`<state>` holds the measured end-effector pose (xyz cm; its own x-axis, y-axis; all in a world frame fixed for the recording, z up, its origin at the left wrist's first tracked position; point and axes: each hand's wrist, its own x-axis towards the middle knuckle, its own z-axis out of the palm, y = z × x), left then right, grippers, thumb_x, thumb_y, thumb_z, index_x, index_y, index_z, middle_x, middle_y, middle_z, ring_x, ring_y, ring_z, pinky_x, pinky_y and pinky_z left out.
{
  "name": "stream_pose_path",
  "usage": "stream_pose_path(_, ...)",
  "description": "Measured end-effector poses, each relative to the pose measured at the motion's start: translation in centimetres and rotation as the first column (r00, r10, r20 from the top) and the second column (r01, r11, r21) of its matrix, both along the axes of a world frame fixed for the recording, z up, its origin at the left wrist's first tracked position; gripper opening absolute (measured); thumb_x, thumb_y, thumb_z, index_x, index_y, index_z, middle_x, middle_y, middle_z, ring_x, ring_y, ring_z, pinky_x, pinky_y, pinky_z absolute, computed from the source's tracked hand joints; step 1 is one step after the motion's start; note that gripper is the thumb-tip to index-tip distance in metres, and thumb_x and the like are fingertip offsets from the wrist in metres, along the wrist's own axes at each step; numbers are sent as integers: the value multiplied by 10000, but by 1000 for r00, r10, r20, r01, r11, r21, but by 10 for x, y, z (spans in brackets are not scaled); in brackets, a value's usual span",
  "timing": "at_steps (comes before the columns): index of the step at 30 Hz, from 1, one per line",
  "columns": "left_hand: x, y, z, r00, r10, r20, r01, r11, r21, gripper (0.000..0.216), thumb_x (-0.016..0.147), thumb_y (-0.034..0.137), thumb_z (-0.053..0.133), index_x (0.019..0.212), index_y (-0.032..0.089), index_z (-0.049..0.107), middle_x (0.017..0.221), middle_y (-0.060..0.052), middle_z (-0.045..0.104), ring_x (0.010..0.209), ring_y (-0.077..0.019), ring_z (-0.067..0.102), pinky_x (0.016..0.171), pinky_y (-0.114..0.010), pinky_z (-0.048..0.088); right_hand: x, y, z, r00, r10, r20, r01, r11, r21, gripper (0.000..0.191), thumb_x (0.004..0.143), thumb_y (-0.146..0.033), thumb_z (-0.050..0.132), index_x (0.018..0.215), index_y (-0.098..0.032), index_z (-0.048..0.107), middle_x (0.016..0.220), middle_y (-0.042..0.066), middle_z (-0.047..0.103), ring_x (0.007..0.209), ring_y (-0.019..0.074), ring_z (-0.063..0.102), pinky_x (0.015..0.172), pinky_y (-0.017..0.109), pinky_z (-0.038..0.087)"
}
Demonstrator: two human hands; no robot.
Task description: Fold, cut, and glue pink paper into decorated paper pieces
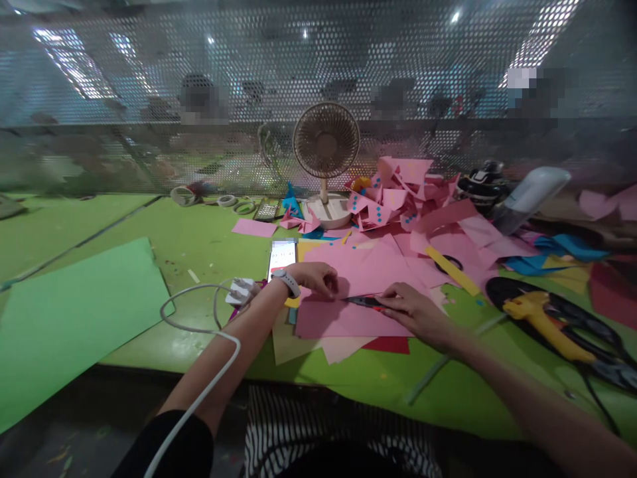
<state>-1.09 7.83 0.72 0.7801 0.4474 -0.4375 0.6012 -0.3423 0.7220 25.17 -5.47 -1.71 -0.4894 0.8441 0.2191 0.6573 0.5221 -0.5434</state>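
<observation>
In my right hand (411, 311) is a pair of dark-bladed scissors (364, 301) with red on the handle, its tip pointing left across the pink paper (348, 320). The fingers of my left hand (316, 277) are bent and pinched together at the upper edge of that sheet, just left of the blade tip. More pink sheets (363, 262) lie behind, with cream and red paper showing under the front sheet. A lit phone (283, 255) lies beside my left wrist, which wears a pale watch.
A fan (326, 143) stands behind the sheets, left of a heap of folded pink paper (388, 199). At right is a yellow glue gun (542, 322) on a black tray. A white charger (242, 291) with its cable lies left, near a green sheet (84, 318).
</observation>
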Motion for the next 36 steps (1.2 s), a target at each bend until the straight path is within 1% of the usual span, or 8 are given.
stream_pose_path(8, -1, -1, 2, 1000, -15, 3, 15, 1000, -6, 286, 593, 248, 746, 845, 168, 638, 735, 2, 646, 718, -157, 578, 646, -251, 428, -3, 1, 3, 1000, -3, 26, 3, 1000, 4, 294, 921, -289, 478, 1164, -232, 633, 988, 91, 573, 949, 208, 538, 814, 337, 476)
stream_pose_path(16, 0, -5, 5, 1000, 0, -30, 1, 1000, 20, 349, 555, 241, 755, 873, 179, 625, 734, 17, 621, 710, -147, 564, 639, -241, 427, 0, 2, 5, 998, 62, -12, -62, 998, -18, 289, 930, -310, 468, 1164, -263, 631, 1009, 74, 575, 944, 186, 541, 811, 305, 461)
stream_pose_path(22, -1, -13, 11, 997, 33, -67, -23, 989, 145, 418, 477, 273, 803, 829, 184, 595, 756, 15, 614, 712, -156, 558, 622, -237, 425, 9, 2, 5, 991, 136, -8, -136, 990, -28, 294, 912, -339, 506, 1172, -284, 630, 1018, 68, 595, 954, 187, 549, 818, 312, 463)
stream_pose_path(25, -2, -19, 12, 994, 80, -68, -62, 969, 239, 352, 556, 315, 761, 830, 185, 582, 803, 6, 632, 744, -158, 578, 639, -228, 426, 24, 3, 18, 987, 162, 15, -162, 987, -24, 299, 915, -357, 496, 1174, -291, 629, 1022, 63, 605, 955, 180, 564, 827, 308, 466)
stream_pose_path(27, -1, -23, 11, 987, 147, -58, -120, 937, 327, 332, 650, 394, 689, 883, 187, 572, 860, -15, 642, 772, -169, 590, 632, -233, 425, 40, 6, 26, 996, 86, 39, -87, 996, 16, 299, 919, -366, 482, 1166, -290, 631, 1044, 58, 607, 974, 183, 567, 849, 317, 461)
stream_pose_path(30, 3, -31, 8, 957, 287, -36, -234, 841, 488, 452, 668, 484, 651, 992, 189, 539, 866, -49, 633, 783, -214, 591, 627, -269, 419, 71, 15, 25, 987, -155, 34, 148, 977, 156, 310, 916, -362, 469, 1142, -244, 644, 1064, 79, 615, 1004, 215, 566, 863, 351, 459)
stream_pose_path(33, 6, -35, 5, 936, 352, 6, -286, 749, 597, 482, 617, 513, 677, 952, 186, 563, 975, -97, 605, 901, -270, 576, 720, -311, 425, 101, 23, 12, 876, -469, 114, 426, 863, 271, 300, 905, -300, 461, 1113, -200, 652, 1019, 97, 634, 949, 231, 586, 828, 365, 468)
stream_pose_path(36, 7, -36, 3, 937, 347, 43, -295, 720, 628, 405, 623, 488, 669, 873, 179, 589, 1033, -116, 583, 966, -286, 558, 778, -321, 422, 119, 26, -3, 757, -621, 204, 542, 771, 334, 270, 873, -229, 472, 1033, -159, 678, 949, 121, 639, 884, 249, 597, 810, 387, 460)
